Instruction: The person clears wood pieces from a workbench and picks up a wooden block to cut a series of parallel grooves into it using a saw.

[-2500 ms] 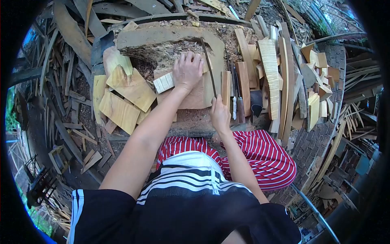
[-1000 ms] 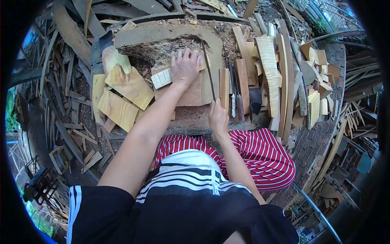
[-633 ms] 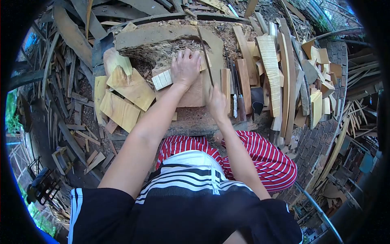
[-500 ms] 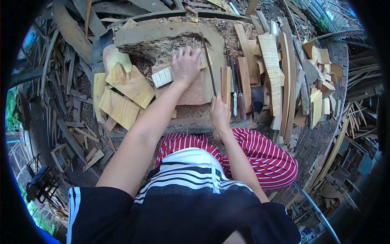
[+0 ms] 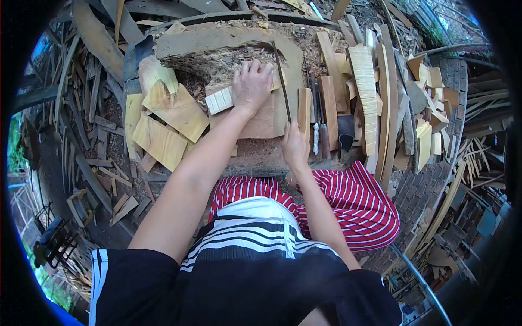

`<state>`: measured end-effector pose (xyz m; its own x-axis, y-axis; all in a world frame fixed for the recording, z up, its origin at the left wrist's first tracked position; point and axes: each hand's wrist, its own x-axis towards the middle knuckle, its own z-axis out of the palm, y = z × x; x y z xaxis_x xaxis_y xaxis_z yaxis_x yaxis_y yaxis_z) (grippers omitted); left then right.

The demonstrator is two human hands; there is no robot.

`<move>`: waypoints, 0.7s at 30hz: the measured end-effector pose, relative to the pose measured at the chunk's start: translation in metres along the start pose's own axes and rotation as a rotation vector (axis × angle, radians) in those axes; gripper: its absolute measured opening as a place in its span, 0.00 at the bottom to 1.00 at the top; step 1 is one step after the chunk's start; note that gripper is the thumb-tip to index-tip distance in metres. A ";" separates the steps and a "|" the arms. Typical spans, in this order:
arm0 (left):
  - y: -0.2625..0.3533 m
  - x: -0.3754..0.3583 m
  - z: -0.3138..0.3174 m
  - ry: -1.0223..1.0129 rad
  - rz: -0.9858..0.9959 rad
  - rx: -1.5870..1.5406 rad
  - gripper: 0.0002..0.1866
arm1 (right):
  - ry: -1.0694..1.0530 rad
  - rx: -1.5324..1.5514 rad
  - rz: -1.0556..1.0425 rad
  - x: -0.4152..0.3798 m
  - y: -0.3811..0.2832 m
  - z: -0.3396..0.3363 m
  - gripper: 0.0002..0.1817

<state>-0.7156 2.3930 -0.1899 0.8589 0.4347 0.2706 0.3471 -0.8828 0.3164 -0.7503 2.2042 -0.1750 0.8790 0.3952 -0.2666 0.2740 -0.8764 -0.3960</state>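
My left hand (image 5: pixel 253 86) presses down on a pale wood strip (image 5: pixel 219 101) with dark cross lines, its fingers curled over it. The strip lies on a brown board (image 5: pixel 256 124) on a hollowed wooden block (image 5: pixel 294 60). In my closed right hand (image 5: pixel 295 145) is the near end of a long, thin dark tool (image 5: pixel 283 81). Its far part reaches past the right end of the strip, close to my left fingers. Whether tool and strip touch is hard to tell.
Yellowish wood pieces (image 5: pixel 159 142) lie left of the block. To the right are a brown wood block (image 5: pixel 327 111), a wooden-handled tool (image 5: pixel 325 142), a dark cup-like object (image 5: pixel 345 133), a ridged pale strip (image 5: pixel 362 98) and several long slats (image 5: pixel 383 119).
The scene has shifted slightly in view. My right hand and the tool sit a little differently, with small motion. My left hand keeps its place on the strip.
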 end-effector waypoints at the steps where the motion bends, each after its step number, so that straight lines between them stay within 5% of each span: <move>1: 0.001 0.001 0.000 0.000 0.009 -0.004 0.07 | 0.059 0.015 -0.086 0.017 -0.003 0.003 0.16; 5: 0.000 0.000 -0.002 -0.002 -0.004 -0.001 0.07 | 0.146 -0.008 -0.137 0.067 -0.022 0.010 0.15; 14: 0.001 -0.002 -0.004 -0.036 -0.006 0.017 0.07 | -0.012 0.043 0.059 -0.001 -0.006 0.000 0.15; 21: 0.002 0.001 -0.002 -0.011 -0.003 0.020 0.08 | 0.082 0.014 -0.095 0.056 -0.017 0.005 0.16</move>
<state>-0.7147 2.3926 -0.1868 0.8618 0.4358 0.2594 0.3573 -0.8847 0.2994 -0.7076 2.2425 -0.1878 0.8784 0.4521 -0.1547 0.3528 -0.8320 -0.4281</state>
